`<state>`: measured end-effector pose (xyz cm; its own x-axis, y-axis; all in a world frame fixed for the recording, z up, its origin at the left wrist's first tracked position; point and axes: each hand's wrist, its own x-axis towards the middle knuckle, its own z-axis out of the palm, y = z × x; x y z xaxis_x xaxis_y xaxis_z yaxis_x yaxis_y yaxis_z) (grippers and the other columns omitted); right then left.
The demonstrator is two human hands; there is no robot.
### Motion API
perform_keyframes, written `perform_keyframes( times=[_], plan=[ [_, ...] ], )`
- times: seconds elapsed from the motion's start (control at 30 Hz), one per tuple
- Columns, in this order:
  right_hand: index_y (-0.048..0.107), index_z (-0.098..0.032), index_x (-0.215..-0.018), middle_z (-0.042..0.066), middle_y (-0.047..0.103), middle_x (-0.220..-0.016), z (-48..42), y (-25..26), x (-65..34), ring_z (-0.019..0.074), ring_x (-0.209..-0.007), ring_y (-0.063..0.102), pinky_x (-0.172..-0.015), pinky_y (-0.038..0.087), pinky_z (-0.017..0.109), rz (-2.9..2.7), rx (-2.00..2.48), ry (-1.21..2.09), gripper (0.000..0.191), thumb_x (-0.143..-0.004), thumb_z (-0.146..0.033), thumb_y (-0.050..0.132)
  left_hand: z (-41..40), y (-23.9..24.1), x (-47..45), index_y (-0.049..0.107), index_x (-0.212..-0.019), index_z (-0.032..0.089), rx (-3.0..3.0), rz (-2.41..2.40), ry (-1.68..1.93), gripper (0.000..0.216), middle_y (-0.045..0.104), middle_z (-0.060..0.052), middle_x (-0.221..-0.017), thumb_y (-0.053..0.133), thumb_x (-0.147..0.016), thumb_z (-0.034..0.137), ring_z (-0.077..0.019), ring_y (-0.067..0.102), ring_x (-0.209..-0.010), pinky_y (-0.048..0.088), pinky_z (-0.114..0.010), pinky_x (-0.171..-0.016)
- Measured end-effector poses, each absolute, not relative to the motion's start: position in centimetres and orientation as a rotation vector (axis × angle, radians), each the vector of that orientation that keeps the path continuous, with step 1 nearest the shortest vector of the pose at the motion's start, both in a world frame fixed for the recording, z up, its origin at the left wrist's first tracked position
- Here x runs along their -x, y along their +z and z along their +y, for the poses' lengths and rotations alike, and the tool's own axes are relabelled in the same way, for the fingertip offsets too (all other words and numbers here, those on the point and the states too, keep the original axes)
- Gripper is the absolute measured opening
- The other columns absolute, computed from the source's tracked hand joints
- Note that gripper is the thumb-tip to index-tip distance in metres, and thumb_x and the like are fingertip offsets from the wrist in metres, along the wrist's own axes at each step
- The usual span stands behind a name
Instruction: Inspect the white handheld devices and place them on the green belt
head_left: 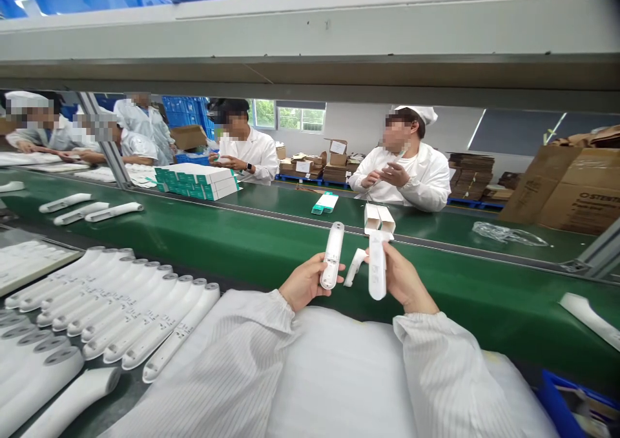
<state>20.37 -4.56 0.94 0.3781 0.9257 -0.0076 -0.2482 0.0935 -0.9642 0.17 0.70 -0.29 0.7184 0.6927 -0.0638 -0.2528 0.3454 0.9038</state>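
My left hand (304,284) is closed round a white handheld thermometer (332,252), held upright with an open recess facing me. In my right hand (405,279) is a second white thermometer (377,271), also upright, its smooth side towards me. Between the two hands, a smaller-looking angled white thermometer (356,267) rests on the green belt (271,241). Rows of similar white thermometers (155,315) lie to my left, many with their undersides up.
White and green cartons (198,181) are stacked across the belt. Two open white boxes (379,218) stand beyond my right hand. Co-workers in white coats (421,173) sit opposite. A shelf (310,31) spans overhead. A blue bin (557,393) sits at lower right.
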Motion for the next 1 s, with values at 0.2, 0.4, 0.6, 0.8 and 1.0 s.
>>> perform_keyframes(
  times=[0.2,0.4,0.6,0.8,1.0],
  plan=[
    [0.048,-0.015,-0.115,0.015,0.054,-0.106,-4.1,-2.4,-24.5,0.0307,-0.097,0.054,-0.078,0.041,0.041,-1.035,2.214,0.104,0.053,-0.077,-0.052,0.043,-0.5,-0.1,-0.6,0.047,-0.118,0.019,-1.062,0.338,0.585,0.040,0.052,-0.015,-0.122,0.055,-0.079,0.027,-0.0231,0.058,-0.097,0.046,-0.025,-0.061],
    [0.048,-0.011,-0.117,0.020,0.053,-0.107,-4.4,-4.4,-26.4,0.0323,-0.101,0.053,-0.077,0.042,0.041,-1.131,2.505,0.244,0.047,-0.076,-0.033,0.045,-1.1,0.2,-0.9,0.046,-0.120,0.019,-1.059,0.278,0.563,0.043,0.050,-0.016,-0.125,0.056,-0.078,0.023,-0.0256,0.056,-0.102,0.047,-0.029,-0.066],
    [0.047,-0.015,-0.119,0.019,0.048,-0.121,-4.8,-2.7,-25.2,0.0335,-0.111,0.046,-0.084,0.039,0.045,-1.074,2.256,0.061,0.044,-0.077,-0.027,0.044,-1.2,0.4,-1.0,0.044,-0.123,0.020,-1.074,0.277,0.559,0.050,0.051,-0.015,-0.122,0.058,-0.075,0.019,-0.0257,0.055,-0.103,0.048,-0.031,-0.070],
    [0.051,-0.023,-0.099,0.005,0.060,-0.100,-4.7,1.7,-19.4,0.0211,-0.090,0.058,-0.069,0.043,0.030,-1.136,1.319,0.769,0.035,-0.075,-0.048,0.052,-1.7,0.3,-2.3,0.041,-0.121,0.023,-1.305,0.387,0.698,0.061,0.054,-0.008,-0.106,0.068,-0.066,0.022,-0.0167,0.057,-0.086,0.050,-0.028,-0.065],
    [0.061,-0.023,-0.093,0.002,0.064,-0.088,-5.7,2.9,-18.7,0.0172,-0.080,0.059,-0.070,0.045,0.029,-1.092,0.909,1.143,0.027,-0.073,-0.040,0.062,-0.9,0.0,-4.9,0.045,-0.100,0.020,-1.488,0.651,0.951,0.032,0.054,-0.004,-0.088,0.052,-0.078,0.043,-0.0129,0.054,-0.071,0.043,-0.020,-0.048]
  ],
)
